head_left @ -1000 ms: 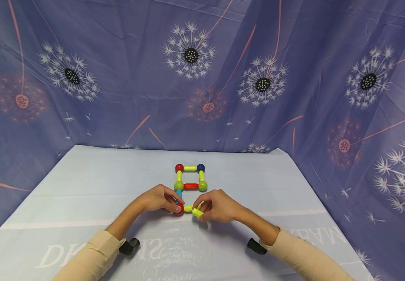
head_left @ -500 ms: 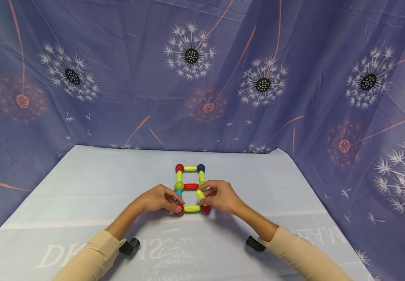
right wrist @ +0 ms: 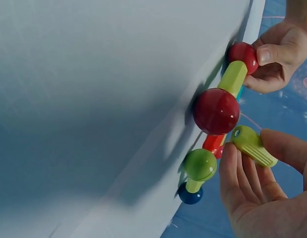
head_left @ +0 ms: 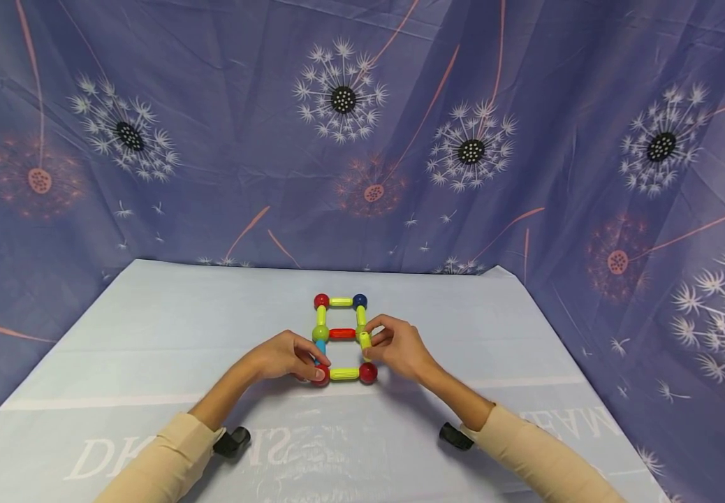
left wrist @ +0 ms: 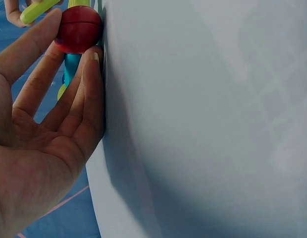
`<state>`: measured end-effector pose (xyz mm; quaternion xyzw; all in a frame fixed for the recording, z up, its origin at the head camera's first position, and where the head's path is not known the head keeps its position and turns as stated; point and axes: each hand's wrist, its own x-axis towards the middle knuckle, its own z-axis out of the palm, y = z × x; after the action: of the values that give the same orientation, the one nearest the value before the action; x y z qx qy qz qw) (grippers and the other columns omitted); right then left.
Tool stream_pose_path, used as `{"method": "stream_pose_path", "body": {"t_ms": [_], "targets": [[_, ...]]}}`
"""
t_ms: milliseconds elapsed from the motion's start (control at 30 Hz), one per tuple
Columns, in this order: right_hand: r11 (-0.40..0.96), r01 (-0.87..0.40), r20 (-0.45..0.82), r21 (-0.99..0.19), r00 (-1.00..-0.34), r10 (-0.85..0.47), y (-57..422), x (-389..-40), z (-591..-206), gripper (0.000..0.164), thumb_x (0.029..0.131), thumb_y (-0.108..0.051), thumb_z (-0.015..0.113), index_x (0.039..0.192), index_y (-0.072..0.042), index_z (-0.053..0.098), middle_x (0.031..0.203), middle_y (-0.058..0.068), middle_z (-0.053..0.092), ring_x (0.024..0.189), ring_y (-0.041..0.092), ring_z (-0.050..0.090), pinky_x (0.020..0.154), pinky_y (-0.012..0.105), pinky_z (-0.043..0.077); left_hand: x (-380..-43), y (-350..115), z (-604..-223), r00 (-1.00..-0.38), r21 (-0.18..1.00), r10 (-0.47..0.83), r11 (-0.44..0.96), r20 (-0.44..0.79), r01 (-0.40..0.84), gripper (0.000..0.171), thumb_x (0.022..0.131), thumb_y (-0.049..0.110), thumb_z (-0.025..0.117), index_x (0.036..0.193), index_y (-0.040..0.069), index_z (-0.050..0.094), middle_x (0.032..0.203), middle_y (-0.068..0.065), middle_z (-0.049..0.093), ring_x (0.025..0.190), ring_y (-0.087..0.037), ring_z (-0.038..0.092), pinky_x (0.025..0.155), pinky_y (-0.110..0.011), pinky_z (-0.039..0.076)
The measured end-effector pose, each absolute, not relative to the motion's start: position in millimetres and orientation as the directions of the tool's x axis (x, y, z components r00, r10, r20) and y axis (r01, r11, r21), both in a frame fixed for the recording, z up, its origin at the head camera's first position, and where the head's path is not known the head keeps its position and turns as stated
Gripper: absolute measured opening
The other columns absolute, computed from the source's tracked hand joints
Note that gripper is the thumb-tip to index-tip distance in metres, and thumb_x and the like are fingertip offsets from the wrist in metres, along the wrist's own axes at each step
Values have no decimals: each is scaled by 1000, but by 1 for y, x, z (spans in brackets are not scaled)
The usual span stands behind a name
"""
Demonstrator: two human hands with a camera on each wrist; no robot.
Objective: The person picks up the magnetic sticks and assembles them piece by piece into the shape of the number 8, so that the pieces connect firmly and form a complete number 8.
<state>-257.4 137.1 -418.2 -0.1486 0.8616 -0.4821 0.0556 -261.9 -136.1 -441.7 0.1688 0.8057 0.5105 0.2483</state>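
Observation:
A frame of balls and magnetic rods lies on the table. At its near left corner my left hand (head_left: 286, 356) holds a red ball (left wrist: 80, 30) between thumb and fingers. My right hand (head_left: 400, 349) pinches a yellow-green magnetic rod (right wrist: 254, 146) at the frame's right side. This rod hangs between the right green ball (right wrist: 200, 164) and the near right red ball (right wrist: 216, 111), apart from that red ball in the right wrist view. Another yellow-green rod (head_left: 344, 374) joins the two near red balls. A blue rod (head_left: 320, 346) runs from the held ball to the left green ball (head_left: 320, 333).
The frame's far square has a red rod (head_left: 341, 333), a far red ball (head_left: 321, 301), a dark blue ball (head_left: 359, 301) and several yellow-green rods. A pale cloth covers the table (head_left: 211, 300). Behind it hangs a purple dandelion-print curtain (head_left: 243, 140).
My right hand has moved away from me with the yellow-green rod, from the near rod to the frame's right side, and turned the rod more lengthwise. My left hand has stayed put.

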Motion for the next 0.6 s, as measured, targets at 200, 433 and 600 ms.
{"method": "stream_pose_path", "body": {"t_ms": [200,433,600], "targets": [[486,-178,31,-856,-955,-295,137,-259,-423,32,79,-6,83,107,-12,68,89,5,76,79,14,70,71,30,54,-262,-137,-441,-817,910,533,413,-220,24,27,83,12,82,108,3,78,88,-5,77,76,-11,67,72,-30,56],[505,-165,18,-847,-959,-283,136,-259,-424,31,80,-9,83,108,-13,68,91,4,76,81,14,70,72,31,53,-261,-137,-440,-821,910,523,414,-229,10,26,83,11,82,108,4,78,88,-5,77,76,-11,67,71,-29,56],[522,-140,-4,-841,-964,-265,137,-261,-426,32,83,-12,81,112,-9,68,91,6,77,78,16,71,69,30,53,-260,-136,-440,-817,915,533,402,-221,15,27,83,11,82,108,2,78,89,-6,77,77,-11,67,71,-29,56]]}}
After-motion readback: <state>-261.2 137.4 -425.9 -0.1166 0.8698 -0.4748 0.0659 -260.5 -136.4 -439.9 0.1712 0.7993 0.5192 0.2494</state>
